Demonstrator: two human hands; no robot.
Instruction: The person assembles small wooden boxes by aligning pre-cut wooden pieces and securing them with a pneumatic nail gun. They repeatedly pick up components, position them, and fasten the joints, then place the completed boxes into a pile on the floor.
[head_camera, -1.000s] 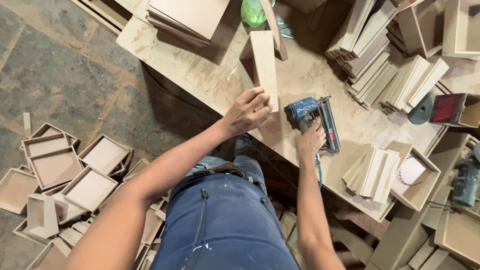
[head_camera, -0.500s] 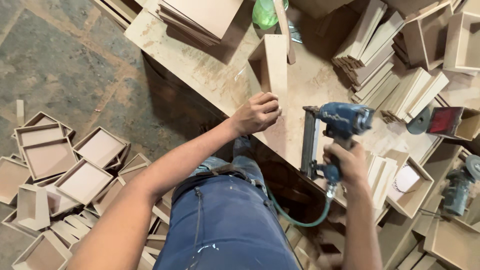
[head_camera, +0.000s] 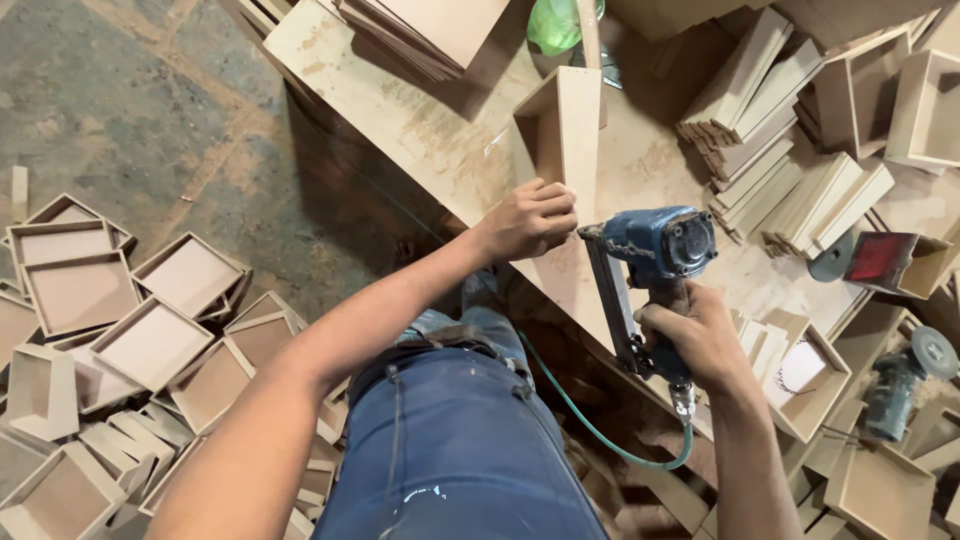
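Crowded workbench (head_camera: 400, 110), left hand (head_camera: 530, 218) pinching upright board frame (head_camera: 565, 125), right hand (head_camera: 700, 335) gripping blue nail gun (head_camera: 655, 250) beside it.

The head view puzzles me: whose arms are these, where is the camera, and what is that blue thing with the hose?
There is no machine here. The camera sits on a person's head and looks down past their blue jeans, so the two bare arms are their own. The left hand presses on an open box of pale fibreboard panels standing on the long pale workbench. The right hand grips a blue air-powered nail gun with a green hose, its nose close to the box. Stacks of cut panels lie on the bench. Many finished shallow trays are heaped on the floor at the left.
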